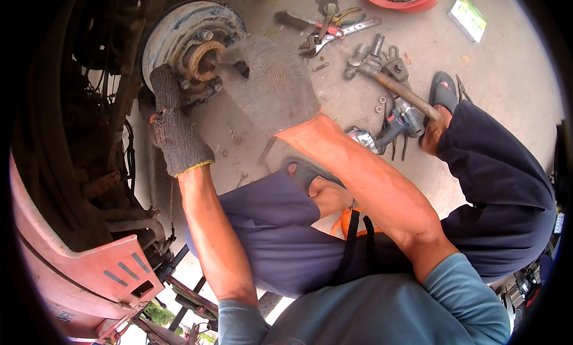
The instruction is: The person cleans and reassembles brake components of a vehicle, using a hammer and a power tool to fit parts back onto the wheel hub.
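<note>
Squatting worker, both hands up at the vehicle's underside. The work sits upper left: a round, grey-white painted metal drum (173, 30), much scuffed, with a thick, rust-brown ring-shaped hub (196, 64) standing out of its middle, just right of the dark frame parts. Left hand (173, 121), in a dark grey knitted glove with a yellow-edged cuff, lies at the drum's lower edge; fingers point up along it, fairly straight, but whether they curl behind the rim I cannot tell. Right hand (271, 79), in a paler grey knitted glove, has its fingertips at the hub's opening; the glove is blurred, so I cannot tell whether they close on anything. My worry: loose knit could snag on a stud or rough rust and pull a finger in if the drum turned. Were the drum loose, a lopsided pull might tip it onto the left fingers. Underfoot, a wooden-handled steel hammer (409, 97) lies beside the right foot's dark grey open sandal (443, 89); a shift of stance could roll the handle under it. Small steel nuts (379, 104) lie loose nearby on the concrete floor (507, 76), easily kicked away and lost.
</note>
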Motion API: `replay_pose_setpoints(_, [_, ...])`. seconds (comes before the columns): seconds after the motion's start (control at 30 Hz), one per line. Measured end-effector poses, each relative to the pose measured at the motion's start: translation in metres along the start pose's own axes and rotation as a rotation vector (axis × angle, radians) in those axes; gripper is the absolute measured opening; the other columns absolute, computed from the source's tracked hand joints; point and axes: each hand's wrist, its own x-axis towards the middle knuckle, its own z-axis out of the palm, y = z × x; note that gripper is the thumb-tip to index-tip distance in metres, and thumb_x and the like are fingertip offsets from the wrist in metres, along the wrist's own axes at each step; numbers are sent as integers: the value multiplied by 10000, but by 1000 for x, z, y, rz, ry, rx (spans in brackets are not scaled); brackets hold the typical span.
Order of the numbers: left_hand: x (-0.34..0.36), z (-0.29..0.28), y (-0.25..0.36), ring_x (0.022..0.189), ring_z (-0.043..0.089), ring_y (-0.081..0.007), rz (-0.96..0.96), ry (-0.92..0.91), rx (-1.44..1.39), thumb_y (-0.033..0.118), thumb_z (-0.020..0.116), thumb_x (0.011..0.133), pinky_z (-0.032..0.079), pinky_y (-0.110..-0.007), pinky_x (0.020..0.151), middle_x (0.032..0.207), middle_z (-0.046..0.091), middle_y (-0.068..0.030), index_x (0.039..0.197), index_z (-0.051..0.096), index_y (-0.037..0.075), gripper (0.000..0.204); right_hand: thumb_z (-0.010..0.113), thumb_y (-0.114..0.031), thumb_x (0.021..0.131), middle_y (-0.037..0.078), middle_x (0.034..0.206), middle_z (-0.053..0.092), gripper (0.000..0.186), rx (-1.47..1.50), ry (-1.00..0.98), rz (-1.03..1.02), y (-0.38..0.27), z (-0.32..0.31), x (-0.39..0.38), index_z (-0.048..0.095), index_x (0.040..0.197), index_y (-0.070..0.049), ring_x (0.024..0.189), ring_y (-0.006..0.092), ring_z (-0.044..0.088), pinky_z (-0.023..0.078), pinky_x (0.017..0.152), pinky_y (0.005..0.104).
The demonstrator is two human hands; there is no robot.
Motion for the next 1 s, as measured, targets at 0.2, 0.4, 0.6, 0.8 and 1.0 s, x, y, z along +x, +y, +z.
replay_pose_setpoints(0.2, [26, -3, -38, 995, 662, -369, -93, -293, 62, 196, 491, 1023, 536, -437, 806, 1150, 620, -266, 1237, 578, -46, 335, 699, -213, 850, 123, 960, 701, 142, 6, 4, -13, -3, -1, 8, 731, 943, -110, 843, 351, 686, 561, 721, 445])
replay_pose_setpoints(0.4, [-3, 3, 4, 1012, 633, -443, -194, -117, 83, 101, 454, 996, 515, -510, 844, 1080, 615, -315, 1126, 611, -63, 261, 642, -250, 878, 131, 1032, 708, 204, -271, -274, 293, 79, -44, -38, 736, 995, -111, 932, 345, 689, 543, 821, 442])
replay_pose_setpoints(0.6, [1, 1, 6, 1008, 629, -451, -91, -226, 283, 55, 480, 969, 525, -493, 859, 1081, 618, -318, 1163, 593, -59, 252, 642, -244, 892, 133, 1155, 700, 303, -575, -497, 473, 199, -73, -92, 701, 1165, -128, 1073, 347, 660, 513, 928, 448])
replay_pose_setpoints(0.8, [-7, 24, -41, 996, 642, -440, -72, -172, 355, 69, 464, 984, 540, -483, 821, 1060, 626, -315, 1179, 567, -80, 265, 718, -196, 837, 132, 1202, 654, 380, -1009, -476, 283, 176, -126, -50, 650, 1200, -107, 1170, 340, 617, 483, 970, 484])
replay_pose_setpoints(1.0, [-1, 33, -40, 913, 663, -440, -2, -213, 426, 163, 407, 1048, 548, -502, 764, 1028, 627, -318, 1153, 576, -63, 301, 654, -95, 867, 60, 1082, 723, 215, -1406, -526, 352, 221, -147, -39, 778, 1042, -117, 1062, 290, 692, 518, 824, 506])
